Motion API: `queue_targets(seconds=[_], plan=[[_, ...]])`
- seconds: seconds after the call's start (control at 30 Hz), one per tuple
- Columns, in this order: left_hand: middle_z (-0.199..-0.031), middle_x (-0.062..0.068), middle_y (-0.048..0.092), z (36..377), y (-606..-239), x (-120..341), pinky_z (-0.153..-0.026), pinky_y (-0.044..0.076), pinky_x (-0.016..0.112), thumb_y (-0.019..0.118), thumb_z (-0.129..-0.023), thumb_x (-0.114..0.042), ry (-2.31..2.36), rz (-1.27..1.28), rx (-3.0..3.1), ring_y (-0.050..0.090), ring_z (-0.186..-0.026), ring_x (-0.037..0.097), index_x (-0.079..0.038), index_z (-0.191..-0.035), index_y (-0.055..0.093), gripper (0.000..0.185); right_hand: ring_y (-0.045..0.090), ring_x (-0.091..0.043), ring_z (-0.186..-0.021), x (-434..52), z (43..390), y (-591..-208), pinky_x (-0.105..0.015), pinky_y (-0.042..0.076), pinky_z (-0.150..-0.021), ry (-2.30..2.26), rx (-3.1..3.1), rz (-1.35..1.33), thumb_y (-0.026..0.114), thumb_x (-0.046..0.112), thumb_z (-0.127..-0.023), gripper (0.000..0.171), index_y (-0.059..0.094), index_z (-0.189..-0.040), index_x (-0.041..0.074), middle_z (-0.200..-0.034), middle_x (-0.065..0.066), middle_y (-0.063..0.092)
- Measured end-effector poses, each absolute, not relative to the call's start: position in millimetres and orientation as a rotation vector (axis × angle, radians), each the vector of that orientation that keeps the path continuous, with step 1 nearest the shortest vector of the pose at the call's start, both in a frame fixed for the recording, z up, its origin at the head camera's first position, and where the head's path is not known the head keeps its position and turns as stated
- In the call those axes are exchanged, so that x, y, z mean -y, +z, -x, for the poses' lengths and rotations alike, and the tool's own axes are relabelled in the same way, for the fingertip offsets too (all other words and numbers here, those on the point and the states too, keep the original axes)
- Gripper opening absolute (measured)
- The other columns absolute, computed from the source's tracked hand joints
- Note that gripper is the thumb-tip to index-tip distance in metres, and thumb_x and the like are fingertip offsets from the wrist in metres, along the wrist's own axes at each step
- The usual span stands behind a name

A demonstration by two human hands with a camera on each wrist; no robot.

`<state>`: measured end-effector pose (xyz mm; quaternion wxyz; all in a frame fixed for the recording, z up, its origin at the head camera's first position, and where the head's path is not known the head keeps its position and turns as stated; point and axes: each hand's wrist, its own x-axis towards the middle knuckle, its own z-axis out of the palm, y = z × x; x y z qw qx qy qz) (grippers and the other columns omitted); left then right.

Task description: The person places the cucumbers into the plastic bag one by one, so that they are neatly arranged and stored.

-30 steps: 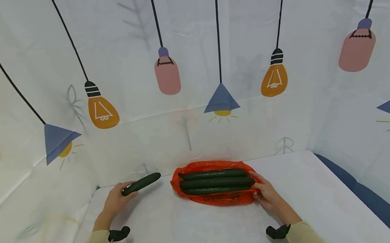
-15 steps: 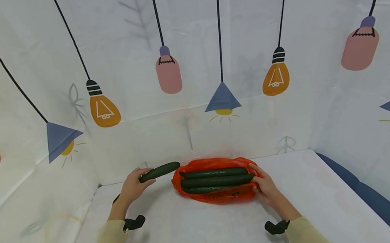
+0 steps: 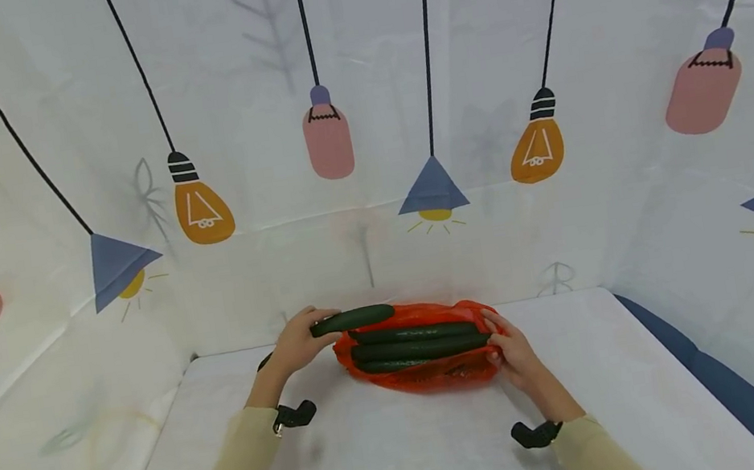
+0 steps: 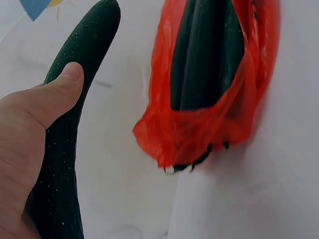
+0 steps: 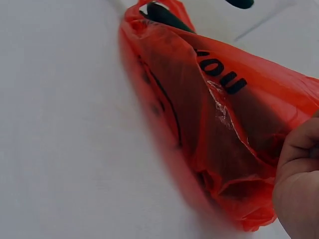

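With the left hand (image 3: 296,343) gripping the loose cucumber (image 3: 351,319) at the red bag's (image 3: 434,375) mouth, it should slide in lengthwise beside the bagged cucumbers (image 3: 416,341) while the right hand's (image 3: 514,351) fingers pinch the bag's far end.

Dark cucumber (image 3: 351,319) held level over red bag (image 3: 435,376) rim.

Left hand (image 3: 298,342) grips a cucumber (image 3: 351,319) at the red bag's (image 3: 435,376) left rear edge; right hand (image 3: 515,352) pinches the bag's right end.
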<state>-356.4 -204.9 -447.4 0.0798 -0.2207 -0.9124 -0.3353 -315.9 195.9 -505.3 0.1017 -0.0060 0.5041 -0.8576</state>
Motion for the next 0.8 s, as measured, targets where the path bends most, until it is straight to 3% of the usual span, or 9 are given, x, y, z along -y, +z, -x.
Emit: queue_targets(seconds=[0.27, 0.5, 0.8], plan=[[-0.096, -0.012, 0.050, 364.7, -448.1, 174.0, -0.074, 0.043, 0.030, 0.065, -0.077, -0.039, -1.037, 0.801, 2.714, 0.047, -0.085, 0.008, -0.032, -0.114, 0.057, 0.038, 0.032, -0.009, -0.043, -197.6, 311.4, -512.7, -0.019, 0.030, -0.043, -2.524, -1.483, -0.001, 0.033, -0.010, -0.085, 0.061, 0.025, -0.140, 0.015, -0.145, -0.002, 0.014], [-0.090, -0.011, 0.050, 370.0, -452.6, 155.4, -0.068, 0.043, 0.028, 0.066, -0.077, -0.038, -0.976, 0.872, 2.677, 0.046, -0.078, 0.008, -0.031, -0.114, 0.058, 0.038, 0.032, -0.010, -0.044, -199.3, 310.9, -517.7, -0.019, 0.031, -0.043, -2.521, -1.489, -0.055, 0.033, -0.009, -0.085, 0.060, 0.028, -0.138, 0.017, -0.143, 0.002, 0.018], [-0.094, -0.010, 0.051, 373.7, -454.9, 137.6, -0.071, 0.043, 0.030, 0.065, -0.075, -0.043, -0.933, 0.908, 2.639, 0.047, -0.081, 0.008, -0.029, -0.113, 0.059, 0.042, 0.036, -0.010, -0.046, -199.3, 305.8, -512.7, -0.018, 0.033, -0.045, -2.500, -1.518, -0.050, 0.031, -0.007, -0.087, 0.058, 0.024, -0.139, 0.015, -0.142, -0.001, 0.020]])
